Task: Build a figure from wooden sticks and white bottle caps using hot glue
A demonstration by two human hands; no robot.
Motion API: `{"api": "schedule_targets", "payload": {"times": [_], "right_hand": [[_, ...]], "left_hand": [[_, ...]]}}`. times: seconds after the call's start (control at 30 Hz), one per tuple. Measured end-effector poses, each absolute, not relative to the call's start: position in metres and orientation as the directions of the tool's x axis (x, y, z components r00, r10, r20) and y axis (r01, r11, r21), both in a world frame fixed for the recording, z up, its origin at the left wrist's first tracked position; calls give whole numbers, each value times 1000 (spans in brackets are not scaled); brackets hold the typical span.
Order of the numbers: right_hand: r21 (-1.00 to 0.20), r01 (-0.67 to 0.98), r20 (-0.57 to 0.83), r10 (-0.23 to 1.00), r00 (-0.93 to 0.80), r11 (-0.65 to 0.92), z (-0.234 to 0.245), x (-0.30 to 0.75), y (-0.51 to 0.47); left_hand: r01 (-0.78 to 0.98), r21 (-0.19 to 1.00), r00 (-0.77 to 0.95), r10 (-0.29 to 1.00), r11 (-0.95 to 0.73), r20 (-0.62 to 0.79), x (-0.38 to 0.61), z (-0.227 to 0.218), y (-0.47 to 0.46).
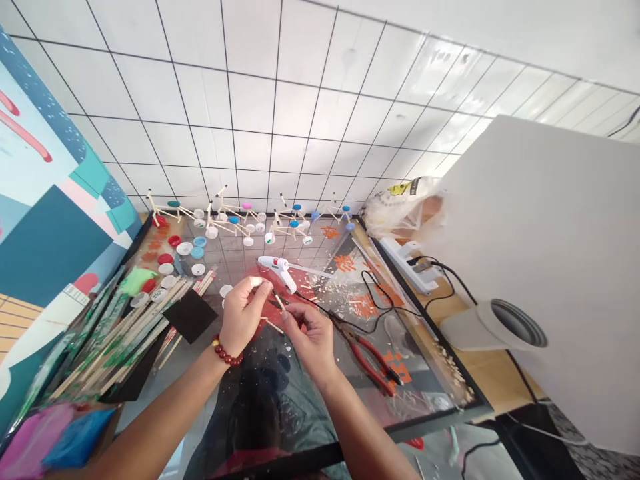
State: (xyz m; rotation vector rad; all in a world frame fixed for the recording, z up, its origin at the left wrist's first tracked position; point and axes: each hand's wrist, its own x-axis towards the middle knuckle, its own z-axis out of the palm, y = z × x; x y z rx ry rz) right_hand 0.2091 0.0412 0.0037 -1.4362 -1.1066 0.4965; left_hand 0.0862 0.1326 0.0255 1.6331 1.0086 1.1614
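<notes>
My left hand (pixel 245 310), with a beaded bracelet (pixel 227 353) at its wrist, pinches thumb and finger at the dark upper end of a short wooden stick (pixel 279 301). The stick's pale lower end sits in the closed fingers of my right hand (pixel 311 339). Just beyond the hands lies a white hot glue gun (pixel 280 272). Small cut sticks (pixel 273 325) rest on the glass tabletop below the fingers. Red-handled pliers (pixel 373 363) lie to the right of my right hand. A black square sheet (pixel 191 316) is left of my left hand.
Along the back stand several little stick models on bottle caps (pixel 295 224). Loose caps (pixel 185 248) and bundled bamboo sticks (pixel 125 333) occupy the left. Wood crumbs (pixel 345 293) are scattered at right, near the gun's black cord (pixel 370 327) and a power strip (pixel 410 267).
</notes>
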Motion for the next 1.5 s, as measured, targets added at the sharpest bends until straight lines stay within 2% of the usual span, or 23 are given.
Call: {"api": "schedule_targets", "payload": {"times": [0.13,0.2,0.37,0.53,0.7,0.9,0.97,1.1,1.17,1.4,1.5], "right_hand": [[-942,305,282,830,482,143,3,209,42],[-946,290,275,826,492,142,3,210,42],[-940,304,297,811,504,155,3,212,43],[-897,395,381,798,466,197,5,211,42],[-870,447,420,792,443,211,7,211,40],[-877,440,407,784,469,192,4,211,41],[-883,431,398,781,482,184,4,212,41],[-878,440,408,775,482,189,6,212,40],[-864,461,430,769,473,200,6,213,40],[-735,638,555,742,375,228,9,213,37],[-717,656,570,740,358,236,11,212,36]], "left_hand": [[101,957,237,941,-270,241,85,23,135],[122,926,239,916,-357,322,85,25,134],[266,669,269,720,-694,640,87,32,128],[311,499,299,581,-809,757,87,33,127],[350,404,354,518,-845,778,83,32,131],[390,407,335,539,-826,773,79,35,137],[371,329,385,466,-868,796,78,35,138],[401,83,460,279,-912,843,78,33,137],[405,35,479,244,-914,843,79,33,136],[402,-42,514,188,-915,837,79,33,135],[415,0,500,228,-910,836,79,32,135]]}}
